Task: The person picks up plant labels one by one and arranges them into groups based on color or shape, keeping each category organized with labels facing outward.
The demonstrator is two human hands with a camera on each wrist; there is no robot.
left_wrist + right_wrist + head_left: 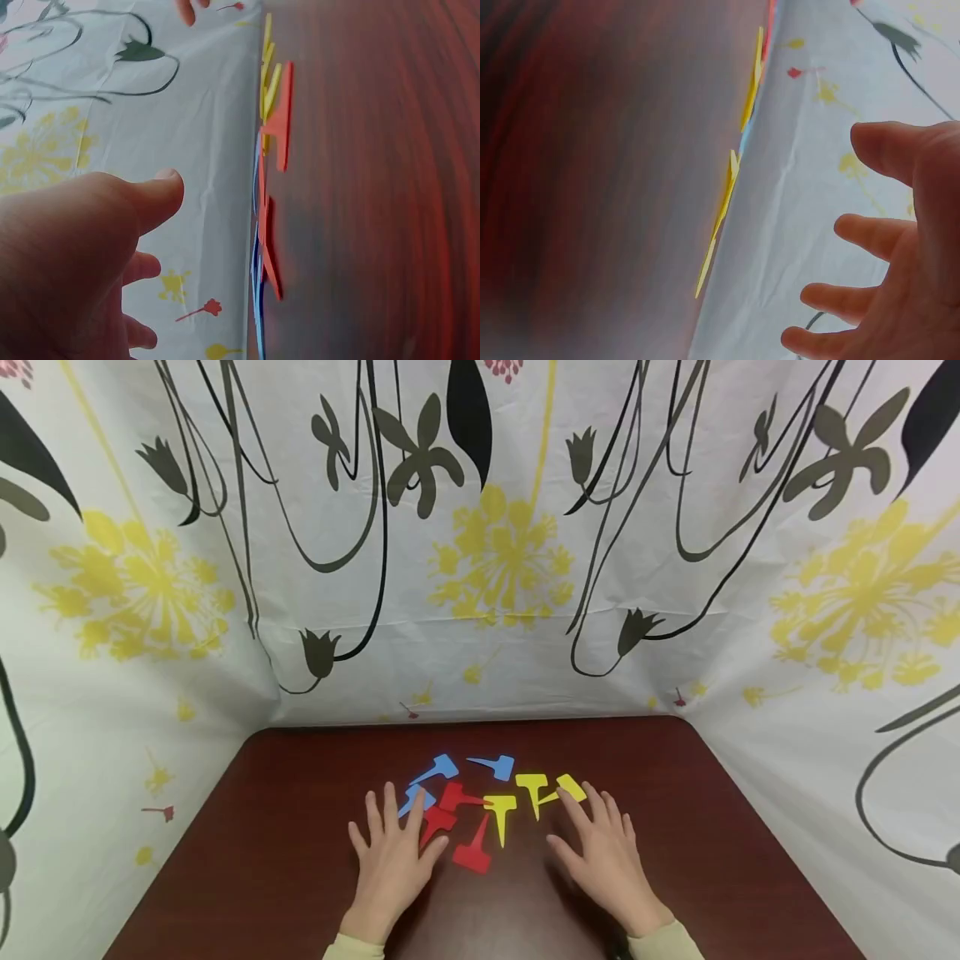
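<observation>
Several flat T-shaped plastic plant labels lie loosely grouped on the dark wooden table. The blue labels point(443, 766) are at the back left, the red labels point(472, 857) in the middle, and the yellow labels point(501, 810) to the right. My left hand point(392, 868) is spread over the left side of the group, its fingers partly covering a blue label and a red label. My right hand point(606, 860) hovers at the right, fingertips near a yellow label point(572, 787). Both wrist views show the hands raised above the tabletop, fingers apart, with nothing held.
The reddish-brown table point(720, 860) has rounded far corners. Behind it and along both sides hangs a white curtain point(510, 693) printed with yellow, grey and black flowers. Light sleeves point(663, 943) cover the forearms.
</observation>
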